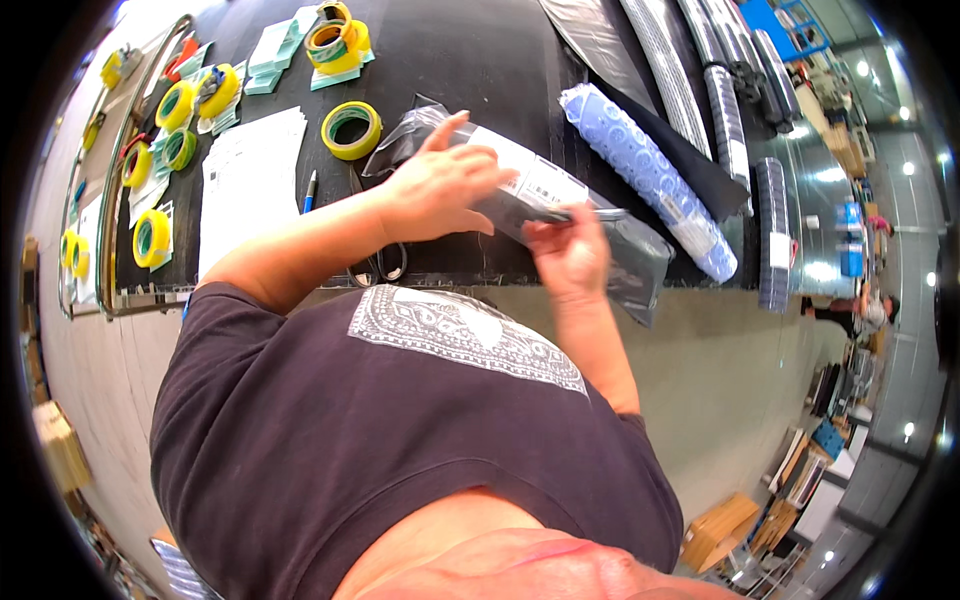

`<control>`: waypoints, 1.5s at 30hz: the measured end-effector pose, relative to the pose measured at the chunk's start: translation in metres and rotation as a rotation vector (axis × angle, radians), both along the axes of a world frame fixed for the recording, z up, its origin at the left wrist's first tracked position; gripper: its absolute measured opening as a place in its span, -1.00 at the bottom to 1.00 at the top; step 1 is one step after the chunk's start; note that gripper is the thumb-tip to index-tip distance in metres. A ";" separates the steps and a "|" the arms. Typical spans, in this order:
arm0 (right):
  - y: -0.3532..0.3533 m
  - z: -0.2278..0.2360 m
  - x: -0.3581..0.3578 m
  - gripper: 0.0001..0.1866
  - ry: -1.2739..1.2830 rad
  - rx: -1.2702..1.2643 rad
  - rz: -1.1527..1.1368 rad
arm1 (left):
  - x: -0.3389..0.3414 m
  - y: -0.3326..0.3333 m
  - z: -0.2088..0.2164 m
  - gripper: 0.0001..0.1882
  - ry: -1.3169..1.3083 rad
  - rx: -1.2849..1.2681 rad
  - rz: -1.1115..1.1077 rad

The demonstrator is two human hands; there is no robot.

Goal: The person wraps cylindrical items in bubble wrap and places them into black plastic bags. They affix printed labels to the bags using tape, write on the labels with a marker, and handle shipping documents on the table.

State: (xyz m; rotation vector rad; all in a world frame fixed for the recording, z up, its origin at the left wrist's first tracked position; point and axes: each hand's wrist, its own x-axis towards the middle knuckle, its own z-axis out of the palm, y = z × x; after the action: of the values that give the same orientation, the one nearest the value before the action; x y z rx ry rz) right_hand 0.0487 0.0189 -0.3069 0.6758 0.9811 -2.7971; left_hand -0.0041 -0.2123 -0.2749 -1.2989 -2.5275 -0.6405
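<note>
A dark roll in a see-through plastic bag [640,265] lies slantwise at the table's near edge, one end jutting past it. On its upper side is a white printed label [550,182]. My left hand [440,188] is over the bag's left part, fingers and thumb spread, partly covering the label's left end; whether it touches cannot be told. Below the label, my right hand [572,255] pinches a fold of the plastic bag between thumb and fingers. The right fingertips are slightly blurred.
A yellow tape roll [352,130], a blue pen [310,190], scissors [392,262] and white printed sheets [250,180] lie left on the black table [470,60]. More tape rolls [175,103] stand beyond. Rightward are a blue bubble-wrapped roll [650,180] and several dark wrapped rolls [725,110].
</note>
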 end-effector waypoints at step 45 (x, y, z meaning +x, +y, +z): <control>-0.051 -0.018 -0.499 -0.04 0.694 2.430 0.703 | 0.051 -0.301 -0.090 -0.46 -0.614 0.556 1.597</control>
State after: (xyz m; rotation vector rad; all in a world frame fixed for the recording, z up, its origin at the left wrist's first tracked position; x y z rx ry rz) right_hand -0.4500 -0.0323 -0.3254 -0.6920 3.1261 0.0294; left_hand 0.0472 -0.5132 -0.3647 1.2109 -2.4299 -1.1338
